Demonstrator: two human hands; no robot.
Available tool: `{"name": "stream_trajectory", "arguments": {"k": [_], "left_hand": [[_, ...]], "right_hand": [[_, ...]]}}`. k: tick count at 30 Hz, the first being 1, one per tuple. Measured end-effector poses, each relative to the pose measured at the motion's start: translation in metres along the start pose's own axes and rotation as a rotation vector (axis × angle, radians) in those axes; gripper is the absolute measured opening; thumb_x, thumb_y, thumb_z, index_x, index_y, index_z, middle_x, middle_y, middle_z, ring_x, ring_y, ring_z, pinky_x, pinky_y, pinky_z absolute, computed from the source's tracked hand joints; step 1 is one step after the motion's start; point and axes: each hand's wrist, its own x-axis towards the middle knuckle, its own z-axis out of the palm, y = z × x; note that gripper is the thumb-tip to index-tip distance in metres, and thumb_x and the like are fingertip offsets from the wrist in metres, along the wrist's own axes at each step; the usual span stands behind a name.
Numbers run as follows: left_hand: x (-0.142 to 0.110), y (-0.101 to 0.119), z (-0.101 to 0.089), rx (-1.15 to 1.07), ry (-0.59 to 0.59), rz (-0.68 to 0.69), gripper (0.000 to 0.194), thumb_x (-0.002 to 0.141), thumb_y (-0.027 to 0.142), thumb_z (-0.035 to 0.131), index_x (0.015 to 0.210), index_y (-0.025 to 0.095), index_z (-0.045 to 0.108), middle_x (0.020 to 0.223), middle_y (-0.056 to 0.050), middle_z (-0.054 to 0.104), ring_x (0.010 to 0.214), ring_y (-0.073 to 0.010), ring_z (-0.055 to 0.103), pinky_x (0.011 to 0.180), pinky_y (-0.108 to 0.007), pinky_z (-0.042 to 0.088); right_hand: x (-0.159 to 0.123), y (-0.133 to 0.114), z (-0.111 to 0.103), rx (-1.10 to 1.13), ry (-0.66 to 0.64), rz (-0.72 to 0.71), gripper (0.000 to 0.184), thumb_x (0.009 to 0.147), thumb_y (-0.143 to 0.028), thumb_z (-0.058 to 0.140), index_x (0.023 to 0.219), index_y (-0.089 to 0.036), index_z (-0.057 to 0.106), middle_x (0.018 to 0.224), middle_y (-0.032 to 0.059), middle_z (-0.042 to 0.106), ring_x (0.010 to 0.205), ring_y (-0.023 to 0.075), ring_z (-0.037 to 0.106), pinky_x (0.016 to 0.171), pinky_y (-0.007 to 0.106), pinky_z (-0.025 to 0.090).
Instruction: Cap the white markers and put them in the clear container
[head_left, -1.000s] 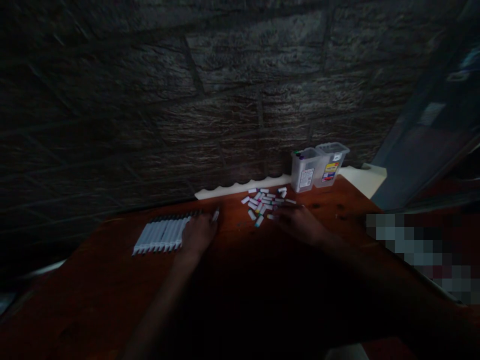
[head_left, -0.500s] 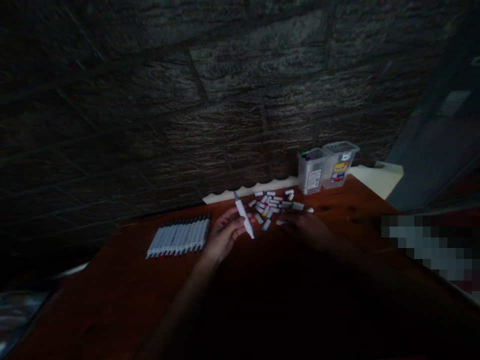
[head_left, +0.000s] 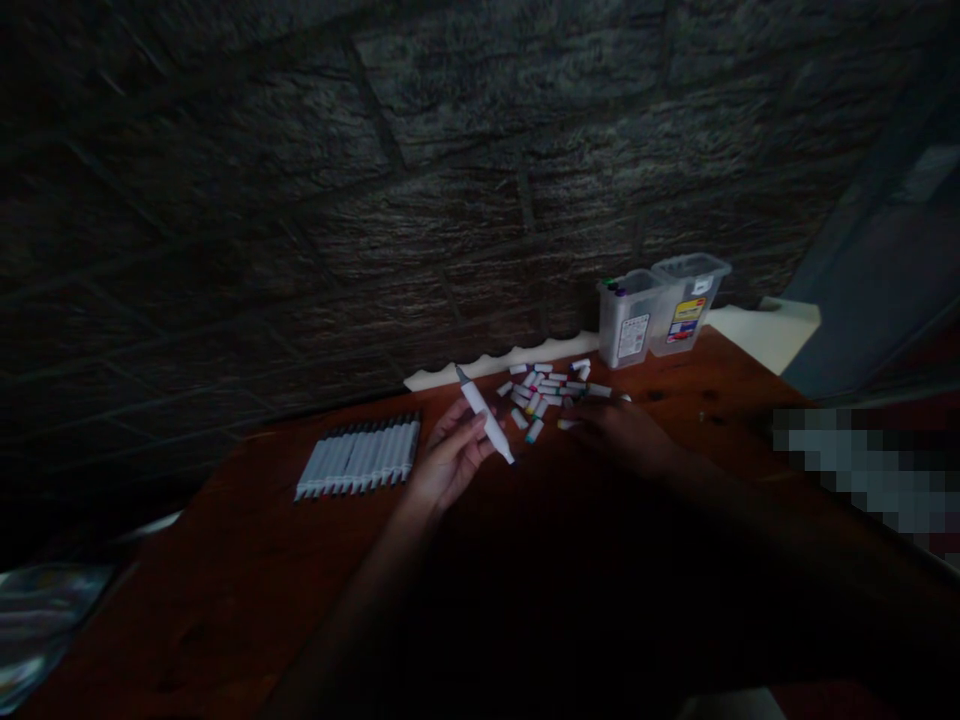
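Observation:
My left hand (head_left: 454,455) is closed around a white marker (head_left: 487,420), tilted above the table, with a grey tip at its upper end and bare of caps. To its right lies a loose pile of marker caps (head_left: 553,395), white with coloured ends. My right hand (head_left: 630,435) reaches into the right side of that pile, fingertips beside a yellow-ended cap (head_left: 568,424); its fingers are too dark to show whether they grip one. On the left, several white markers (head_left: 360,458) lie side by side in a neat row.
Two clear plastic containers (head_left: 688,305) stand against the brick wall (head_left: 450,200), the left one holding a few markers. A white wavy-edged strip (head_left: 510,358) runs along the back of the brown wooden table (head_left: 247,570). A plastic-wrapped thing (head_left: 49,630) sits at the lower left.
The marker in my left hand has tilted further left at its top and risen slightly. My right hand stays by the caps. The whole view has shifted a little.

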Motion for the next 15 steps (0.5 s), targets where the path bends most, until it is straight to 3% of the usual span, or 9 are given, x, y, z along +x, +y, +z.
{"name": "stream_trajectory", "arguments": {"k": [9, 15], "left_hand": [[-0.001, 0.011, -0.001, 0.063, 0.077, 0.091, 0.013, 0.079, 0.022, 0.067, 0.091, 0.022, 0.062, 0.092, 0.002, 0.071, 0.083, -0.0119, 0.068, 0.080, -0.024, 0.056], [0.001, 0.013, -0.002, 0.007, 0.098, 0.110, 0.015, 0.077, 0.021, 0.069, 0.090, 0.024, 0.062, 0.091, 0.003, 0.070, 0.082, -0.0101, 0.067, 0.080, -0.022, 0.055]], "right_hand": [[0.000, -0.002, 0.000, -0.017, -0.028, -0.009, 0.019, 0.088, -0.025, 0.057, 0.098, -0.022, 0.072, 0.103, 0.0090, 0.070, 0.089, 0.0240, 0.066, 0.077, 0.037, 0.052], [0.000, -0.002, -0.001, -0.046, -0.069, 0.006, 0.020, 0.088, -0.026, 0.057, 0.100, -0.023, 0.072, 0.104, 0.0085, 0.071, 0.089, 0.0242, 0.067, 0.077, 0.036, 0.052]]}}
